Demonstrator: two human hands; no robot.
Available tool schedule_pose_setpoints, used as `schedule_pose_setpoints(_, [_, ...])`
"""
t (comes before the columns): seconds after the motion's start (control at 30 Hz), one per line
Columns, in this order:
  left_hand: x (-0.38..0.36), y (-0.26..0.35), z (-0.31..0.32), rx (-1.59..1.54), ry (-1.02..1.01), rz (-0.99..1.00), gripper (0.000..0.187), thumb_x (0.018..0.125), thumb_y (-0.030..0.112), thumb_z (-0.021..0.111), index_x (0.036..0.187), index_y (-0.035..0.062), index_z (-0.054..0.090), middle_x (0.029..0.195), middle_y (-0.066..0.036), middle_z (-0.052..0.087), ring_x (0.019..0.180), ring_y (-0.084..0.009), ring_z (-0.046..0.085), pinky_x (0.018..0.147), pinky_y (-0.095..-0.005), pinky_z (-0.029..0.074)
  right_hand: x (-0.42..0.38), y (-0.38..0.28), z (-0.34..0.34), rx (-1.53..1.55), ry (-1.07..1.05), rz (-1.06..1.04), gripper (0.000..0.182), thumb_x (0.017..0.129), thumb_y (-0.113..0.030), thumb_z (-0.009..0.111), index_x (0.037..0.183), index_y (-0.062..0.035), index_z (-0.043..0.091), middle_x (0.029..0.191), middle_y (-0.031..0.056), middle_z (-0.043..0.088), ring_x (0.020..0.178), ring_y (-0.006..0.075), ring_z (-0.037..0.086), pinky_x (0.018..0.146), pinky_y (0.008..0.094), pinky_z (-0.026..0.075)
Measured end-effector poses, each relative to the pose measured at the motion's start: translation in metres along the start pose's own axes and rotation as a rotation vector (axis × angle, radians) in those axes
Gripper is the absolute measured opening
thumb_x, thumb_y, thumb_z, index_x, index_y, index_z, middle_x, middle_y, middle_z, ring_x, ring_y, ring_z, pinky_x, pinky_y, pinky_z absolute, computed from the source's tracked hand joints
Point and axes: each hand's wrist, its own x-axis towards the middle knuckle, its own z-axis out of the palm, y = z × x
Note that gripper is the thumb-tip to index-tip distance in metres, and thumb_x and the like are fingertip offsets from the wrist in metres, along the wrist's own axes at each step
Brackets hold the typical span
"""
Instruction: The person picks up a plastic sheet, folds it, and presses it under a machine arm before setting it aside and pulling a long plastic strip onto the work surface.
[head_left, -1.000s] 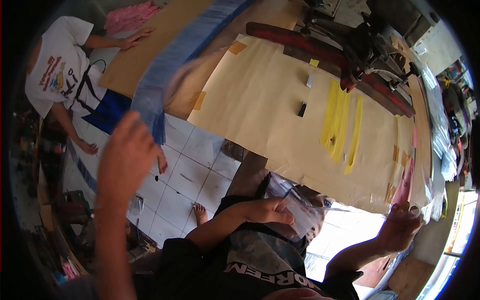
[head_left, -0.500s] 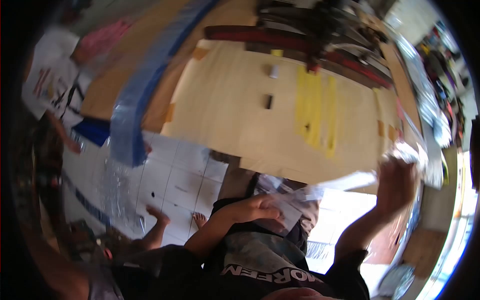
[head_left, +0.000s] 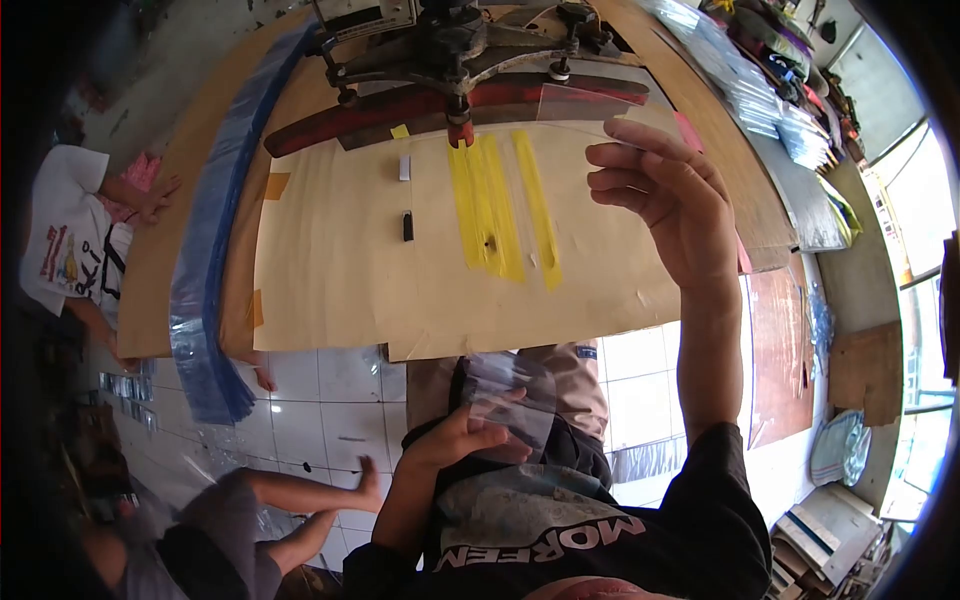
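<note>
My left hand (head_left: 465, 437) is closed on clear plastic sheets (head_left: 512, 402), held low in front of my lap. My right hand (head_left: 660, 190) is raised over the right side of the board, its thumb and fingers pinching a thin clear plastic piece (head_left: 590, 108) that extends left toward the red bar. Below it lies the tan board (head_left: 330, 240) with yellow tape strips (head_left: 487, 205), a small black piece (head_left: 408, 226) and a small white piece (head_left: 404, 167). A machine with a curved red bar (head_left: 375, 108) stands along the board's far edge.
A long stack of blue-edged plastic (head_left: 225, 215) lies on the wooden table (head_left: 160, 245) at left. One person in a white shirt (head_left: 65, 225) is beside it, and another sits on the floor at lower left. More plastic packs (head_left: 725, 80) lie at upper right.
My right hand has moved up and left over the board, with a clear piece near the red bar. My left hand has shifted slightly left, still holding plastic. The view has turned.
</note>
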Motion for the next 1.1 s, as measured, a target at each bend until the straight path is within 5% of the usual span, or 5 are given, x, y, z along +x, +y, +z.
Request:
schedule_pose_setpoints(0.4, [0.025, 0.013, -0.004, -0.114, 0.336, 0.094, 0.058, 0.093, 0.01, 0.056, 0.146, 0.0087, 0.032, 0.123, -0.021, 0.059, 0.094, -0.0381, 0.068, 0.08, -0.048, 0.059, -0.099, -0.025, 0.021, 0.155, 0.0, -0.193, 0.034, 0.097, -0.014, 0.045, 0.12, 0.0081, 0.054, 0.099, 0.0232, 0.066, 0.095, 0.0368, 0.065, 0.089, 0.047, 0.051])
schedule_pose_setpoints(0.47, [0.044, 0.017, -0.021, -0.101, 0.405, 0.227, 0.049, 0.091, 0.012, 0.058, 0.137, 0.0035, 0.041, 0.123, -0.019, 0.058, 0.1, -0.034, 0.067, 0.082, -0.0464, 0.059, -0.117, -0.027, -0.001, 0.053, -0.55, -0.265, 0.014, 0.098, -0.015, 0.049, 0.101, -0.0031, 0.056, 0.091, 0.0197, 0.067, 0.077, 0.0379, 0.069, 0.072, 0.0517, 0.057])
schedule_pose_setpoints(0.73, [0.078, 0.019, -0.086, -0.373, 0.468, 0.596, 0.042, 0.091, 0.014, 0.061, 0.128, 0.0007, 0.047, 0.122, -0.017, 0.06, 0.103, -0.0335, 0.065, 0.083, -0.045, 0.059, -0.205, 0.048, -0.005, -0.433, -0.928, 0.404, 0.036, 0.092, -0.03, 0.063, 0.108, 0.0014, 0.068, 0.106, 0.017, 0.069, 0.101, 0.0301, 0.067, 0.093, 0.0424, 0.05])
schedule_pose_setpoints(1.03, [0.008, -0.019, 0.01, 0.077, 0.169, 0.434, 0.083, 0.094, 0.009, 0.057, 0.153, 0.0108, -0.002, 0.106, -0.02, 0.067, 0.099, -0.0303, 0.067, 0.093, -0.0441, 0.052, -0.157, 0.201, -0.046, 0.31, 0.114, 0.88, 0.044, 0.1, -0.029, 0.048, 0.13, 0.0024, 0.05, 0.121, 0.0173, 0.062, 0.111, 0.028, 0.061, 0.1, 0.0405, 0.046])
schedule_pose_setpoints(1.1, [0.006, -0.03, 0.019, 0.253, 0.068, 0.309, 0.085, 0.094, 0.007, 0.057, 0.153, 0.0104, -0.004, 0.106, -0.017, 0.068, 0.101, -0.0252, 0.066, 0.093, -0.0383, 0.05, -0.14, 0.268, -0.048, -0.497, -0.373, 0.101, 0.045, 0.099, -0.029, 0.051, 0.131, 0.0035, 0.047, 0.116, 0.0182, 0.062, 0.109, 0.0282, 0.061, 0.095, 0.0394, 0.05])
